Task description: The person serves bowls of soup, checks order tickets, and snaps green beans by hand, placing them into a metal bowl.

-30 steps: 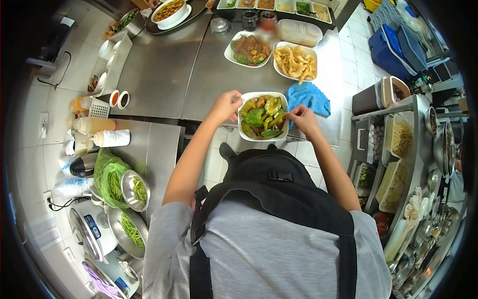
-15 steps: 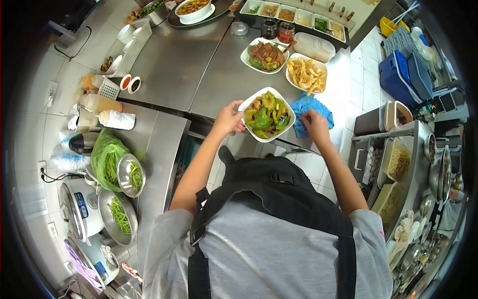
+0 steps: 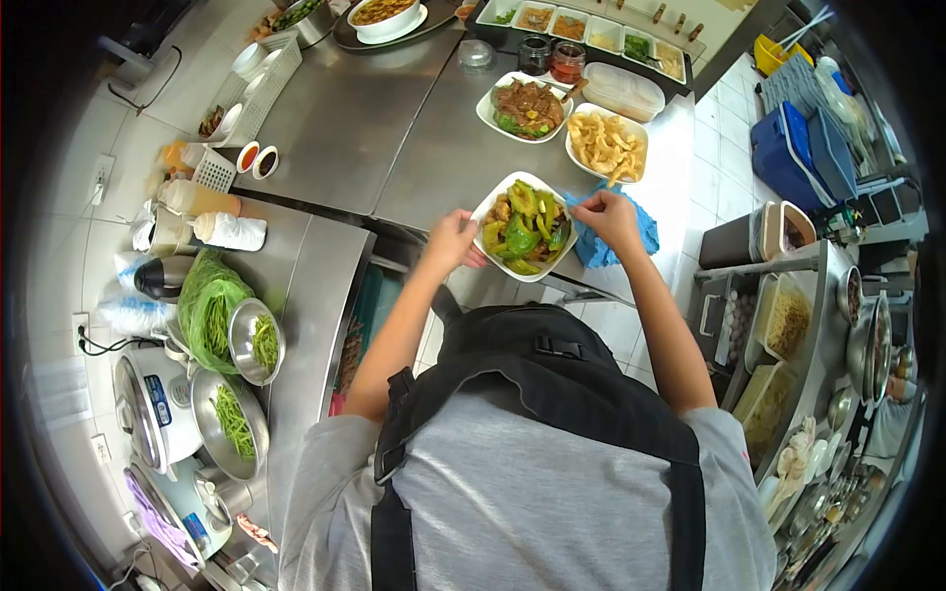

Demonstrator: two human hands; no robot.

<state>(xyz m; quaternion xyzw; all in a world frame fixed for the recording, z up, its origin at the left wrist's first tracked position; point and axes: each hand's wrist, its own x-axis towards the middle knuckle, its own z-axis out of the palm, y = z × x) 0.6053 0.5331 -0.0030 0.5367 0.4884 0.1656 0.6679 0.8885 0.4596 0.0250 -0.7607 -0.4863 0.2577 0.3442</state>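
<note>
A square white bowl of green vegetables [image 3: 525, 229] is at the front edge of the steel counter, in front of me. My left hand [image 3: 454, 240] grips its left rim, fingers partly under it. At its upper right rim is my right hand [image 3: 603, 216], the fingers pinched together at the bowl's edge. Under and beside that hand lies a crumpled blue cloth [image 3: 631, 236]. Farther back stand a white bowl of brown meat with greens [image 3: 527, 106] and a white bowl of pale fried strips [image 3: 606, 144].
Behind are two jars [image 3: 567, 61], a lidded plastic box [image 3: 624, 91] and a topping tray [image 3: 591, 37]. Two sauce cups [image 3: 256, 160] sit at the left, above steel bowls of green beans [image 3: 233, 422]. A loaded shelf [image 3: 823, 295] stands at the right.
The bowl was turned to a tilted angle and stays so. My right hand came off its rim, moved over the cloth, and is now back at the rim.
</note>
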